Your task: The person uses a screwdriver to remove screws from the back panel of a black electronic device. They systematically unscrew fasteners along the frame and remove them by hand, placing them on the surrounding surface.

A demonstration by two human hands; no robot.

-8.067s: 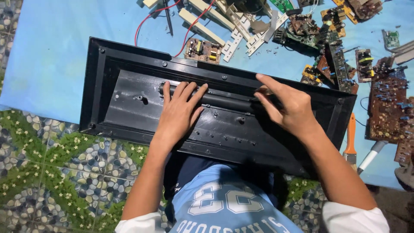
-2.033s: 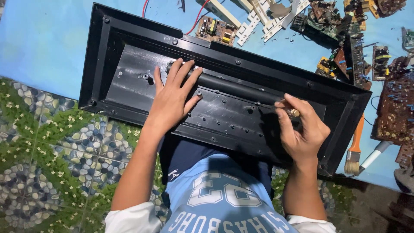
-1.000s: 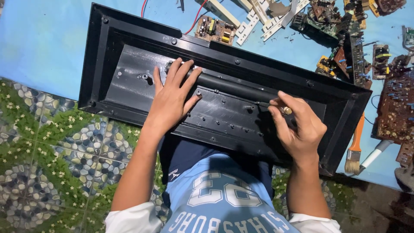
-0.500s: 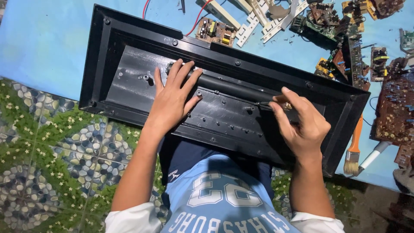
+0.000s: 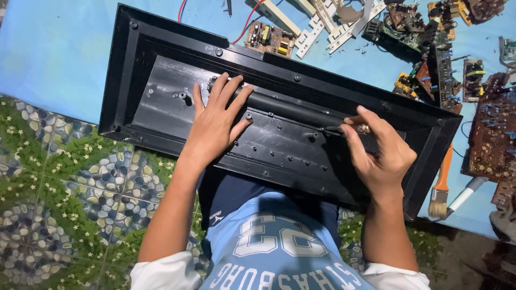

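Observation:
A long black plastic casing (image 5: 161, 70) lies upside down across my lap and the blue mat. My left hand (image 5: 217, 121) rests flat on its inner panel, fingers spread, fingertips touching a black cylindrical ridge (image 5: 290, 107). My right hand (image 5: 379, 150) is closed around a screwdriver (image 5: 349, 129), its metal tip pointing left onto the panel just below the ridge. Small screw posts dot the panel between the two hands.
Green and brown circuit boards (image 5: 269, 37) and cream plastic strips (image 5: 322, 21) lie on the blue mat (image 5: 54, 48) beyond the casing. An orange-handled paintbrush (image 5: 442, 182) and a brown circuit board (image 5: 492, 134) sit at the right. Patterned pebble flooring (image 5: 64, 188) is at the left.
My right hand has picked up the screwdriver and brought its tip onto the panel, shifting slightly. My left hand stays flat in about the same place.

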